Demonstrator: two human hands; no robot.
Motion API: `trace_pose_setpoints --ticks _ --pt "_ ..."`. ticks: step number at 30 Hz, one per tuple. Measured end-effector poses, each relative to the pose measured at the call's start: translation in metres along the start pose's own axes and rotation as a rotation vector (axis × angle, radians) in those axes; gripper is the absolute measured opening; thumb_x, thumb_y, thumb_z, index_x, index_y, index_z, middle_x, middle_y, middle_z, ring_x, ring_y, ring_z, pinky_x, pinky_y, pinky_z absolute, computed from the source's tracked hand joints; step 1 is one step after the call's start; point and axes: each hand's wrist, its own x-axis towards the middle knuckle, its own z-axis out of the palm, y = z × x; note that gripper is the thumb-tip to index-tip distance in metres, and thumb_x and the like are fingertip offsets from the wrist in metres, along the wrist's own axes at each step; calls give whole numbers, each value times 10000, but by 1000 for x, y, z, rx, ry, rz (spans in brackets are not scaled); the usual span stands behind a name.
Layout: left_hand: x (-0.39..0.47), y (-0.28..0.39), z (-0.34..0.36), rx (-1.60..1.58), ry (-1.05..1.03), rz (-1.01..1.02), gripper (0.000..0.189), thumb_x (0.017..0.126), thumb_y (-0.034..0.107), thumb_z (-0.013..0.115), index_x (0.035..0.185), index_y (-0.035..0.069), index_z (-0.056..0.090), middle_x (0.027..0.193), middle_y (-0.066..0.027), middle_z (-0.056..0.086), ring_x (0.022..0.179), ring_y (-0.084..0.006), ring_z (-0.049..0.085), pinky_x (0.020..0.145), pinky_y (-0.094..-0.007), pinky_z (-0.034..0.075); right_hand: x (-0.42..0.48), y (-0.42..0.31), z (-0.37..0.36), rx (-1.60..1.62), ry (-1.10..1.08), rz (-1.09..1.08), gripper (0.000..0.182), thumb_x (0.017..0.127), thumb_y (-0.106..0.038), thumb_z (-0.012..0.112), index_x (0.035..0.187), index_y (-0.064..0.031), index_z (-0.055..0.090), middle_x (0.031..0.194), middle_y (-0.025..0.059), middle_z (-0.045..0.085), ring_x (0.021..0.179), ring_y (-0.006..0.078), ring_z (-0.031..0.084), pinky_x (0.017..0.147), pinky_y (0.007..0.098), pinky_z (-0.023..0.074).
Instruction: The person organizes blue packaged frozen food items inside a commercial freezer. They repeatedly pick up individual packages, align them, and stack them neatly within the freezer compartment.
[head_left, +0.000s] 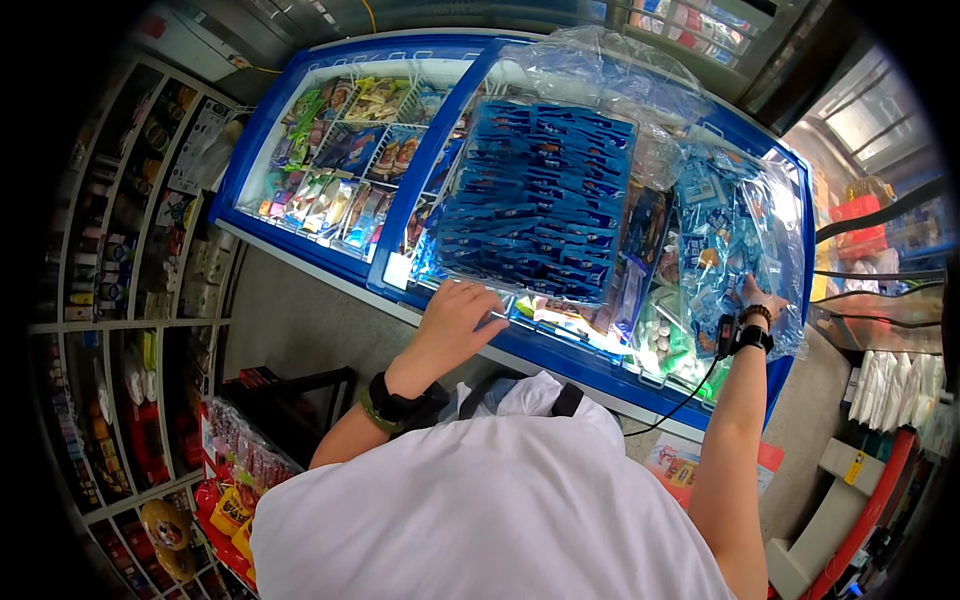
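A clear plastic tray filled with blue packets (536, 199) rests on the glass lid of a blue-framed display freezer (442, 142). My left hand (459, 319) is at the tray's lower left corner, over the freezer's front edge, fingers slightly bent and apart; no object shows in it. To the right of the tray lies a clear plastic bag of light-blue packets (709, 240). My right hand (761, 300) reaches onto this bag's right side, its fingers partly hidden by plastic; whether it grips the bag is unclear. Crumpled clear plastic film (607, 71) lies behind the tray.
Under the glass, wire baskets hold ice creams and frozen packs (375, 150). Stocked shelves (135, 322) stand at left, with a red snack display (232, 510) near my left elbow. A black cable (679, 411) runs from my right wrist. A grey and red object (847, 510) stands at lower right.
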Motion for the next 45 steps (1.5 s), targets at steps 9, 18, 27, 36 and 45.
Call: trace_pose_setpoints --ticks 9,18,27,36,45 --pt "6 -1 2 -7 36 69 168 736 157 759 820 104 623 713 -7 576 753 -201 552 731 -338 388 69 35 11 -126 -319 -410 706 658 -290 870 1255 -41 587 1045 160 663 858 237 608 772 368 505" --pt "6 -16 -13 22 10 137 166 752 171 747 833 99 622 725 -14 578 764 -204 546 727 -338 381 142 65 43 472 -441 166 725 777 -538 714 1180 55 602 834 124 645 682 241 608 607 398 460" --pt "7 -27 -24 27 -83 174 170 770 182 717 843 91 593 818 -43 583 817 -222 547 744 -348 384 -31 48 -18 286 228 -471 554 797 -274 703 1214 42 520 1180 259 590 1060 379 584 909 410 452" --pt "35 -34 -12 -54 -102 382 170 753 160 751 833 102 612 749 -12 562 727 -186 521 701 -329 363 -188 90 -102 436 485 -605 302 895 -221 638 1102 -31 526 917 110 631 702 192 578 623 315 462" --pt "16 -52 41 -323 -487 442 148 809 187 693 861 97 588 817 -58 616 708 -243 598 667 -368 457 -320 122 -22 962 -399 -332 323 904 -174 653 1150 -20 512 885 32 590 757 101 540 582 245 439"
